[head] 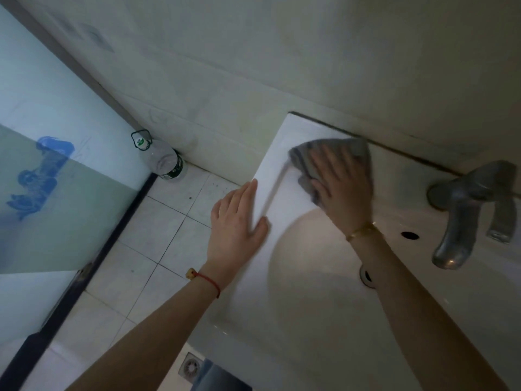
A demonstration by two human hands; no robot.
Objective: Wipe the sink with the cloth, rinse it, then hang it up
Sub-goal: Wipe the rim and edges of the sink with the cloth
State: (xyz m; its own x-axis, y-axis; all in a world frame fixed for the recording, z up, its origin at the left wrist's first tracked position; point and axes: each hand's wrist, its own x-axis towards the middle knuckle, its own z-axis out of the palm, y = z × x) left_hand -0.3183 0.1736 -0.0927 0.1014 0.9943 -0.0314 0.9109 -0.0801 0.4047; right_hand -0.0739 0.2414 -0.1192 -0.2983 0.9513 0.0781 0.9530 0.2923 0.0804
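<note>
Here the right hand [342,190] presses the grey cloth [332,153] flat with spread fingers; wiping well means even pressure, overlapping strokes toward the basin beneath the palm

Cloth [332,153] on sink [282,193] rim

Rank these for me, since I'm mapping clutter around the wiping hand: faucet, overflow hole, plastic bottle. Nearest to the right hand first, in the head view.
From the right hand, pressing the cloth:
1. Overflow hole, on the sink deck beside the wrist.
2. Faucet, beyond it at the wall.
3. Plastic bottle, on the floor corner, opposite side.
</note>
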